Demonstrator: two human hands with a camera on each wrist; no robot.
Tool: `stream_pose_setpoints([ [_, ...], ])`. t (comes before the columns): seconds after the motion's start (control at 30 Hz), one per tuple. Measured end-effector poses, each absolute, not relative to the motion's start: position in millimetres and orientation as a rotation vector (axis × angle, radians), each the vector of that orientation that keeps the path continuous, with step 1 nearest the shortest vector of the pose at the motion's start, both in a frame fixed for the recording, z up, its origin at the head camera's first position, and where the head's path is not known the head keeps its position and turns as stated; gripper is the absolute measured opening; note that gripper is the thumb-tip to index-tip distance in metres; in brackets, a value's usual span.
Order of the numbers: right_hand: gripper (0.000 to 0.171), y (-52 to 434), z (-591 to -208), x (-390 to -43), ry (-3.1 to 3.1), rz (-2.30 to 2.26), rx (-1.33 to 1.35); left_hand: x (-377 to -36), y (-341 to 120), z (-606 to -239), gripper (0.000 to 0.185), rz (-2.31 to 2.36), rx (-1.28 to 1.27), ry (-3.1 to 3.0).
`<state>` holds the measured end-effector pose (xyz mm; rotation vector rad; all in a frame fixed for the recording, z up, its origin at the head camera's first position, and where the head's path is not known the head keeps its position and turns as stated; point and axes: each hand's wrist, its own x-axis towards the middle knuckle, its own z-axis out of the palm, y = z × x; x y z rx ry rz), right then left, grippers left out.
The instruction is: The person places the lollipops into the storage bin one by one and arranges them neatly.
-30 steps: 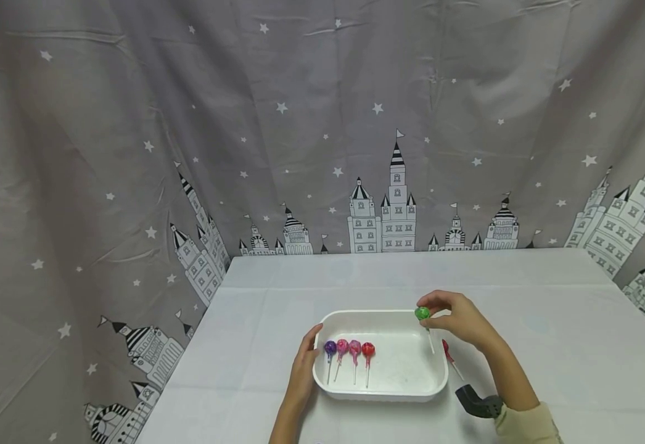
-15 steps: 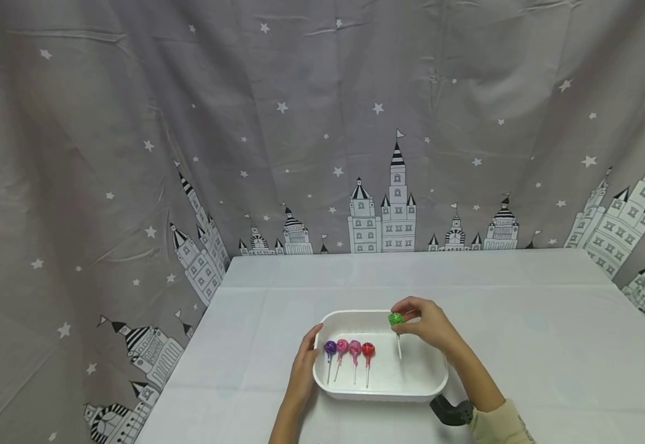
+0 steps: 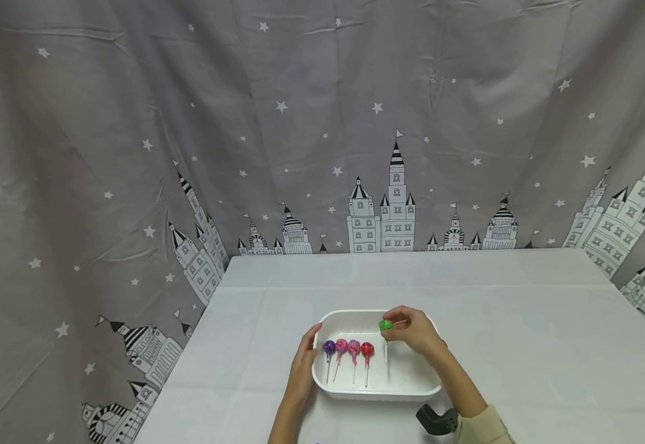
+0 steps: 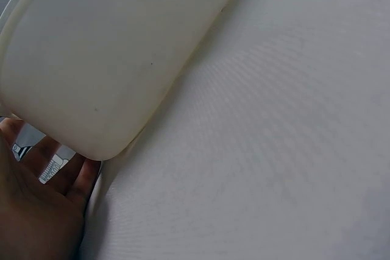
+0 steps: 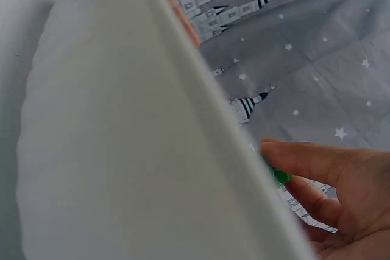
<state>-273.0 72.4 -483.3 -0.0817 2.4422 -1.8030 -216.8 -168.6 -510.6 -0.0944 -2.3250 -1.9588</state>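
Note:
In the head view, my right hand point(image 3: 415, 333) pinches a green lollipop point(image 3: 386, 324) by its candy end, its white stick hanging down over the white tray point(image 3: 378, 394). Left of it, a purple lollipop point(image 3: 329, 347), two pink lollipops point(image 3: 354, 349) and a red lollipop point(image 3: 367, 349) lie in a row inside. My left hand point(image 3: 302, 364) grips the tray's left end; the left wrist view has its fingers point(image 4: 76, 178) bent against the outer wall. Seen from the right wrist, the tray's wall hides most of the green candy point(image 5: 281, 176) between thumb and fingers.
A white cloth covers the table point(image 3: 522, 345). Behind it hangs a grey curtain point(image 3: 300, 74) printed with castles and stars. A black wrist device point(image 3: 436, 420) sits below my right forearm, near the tray's front right corner.
My right hand has moved left with the green lollipop, from the tray's right end towards the row. A red lollipop right of the tray is now hidden by my arm. My left hand has stayed put.

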Motion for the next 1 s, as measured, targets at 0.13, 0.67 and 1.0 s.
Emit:
stream_pose_setpoints([
  [0.13,0.029,71,-489,-272,2.434,-1.814,-0.120,-217,-168,-510,0.049,-1.967,-0.100,-2.325],
  [0.67,0.026,72,-501,-273,2.525,-1.743,-0.132,-219,-167,-508,0.049,-1.967,-0.099,-2.330],
  [1.0,0.025,72,-505,-272,2.563,-1.635,-0.299,-217,-168,-510,0.049,-1.970,-0.108,-2.317],
])
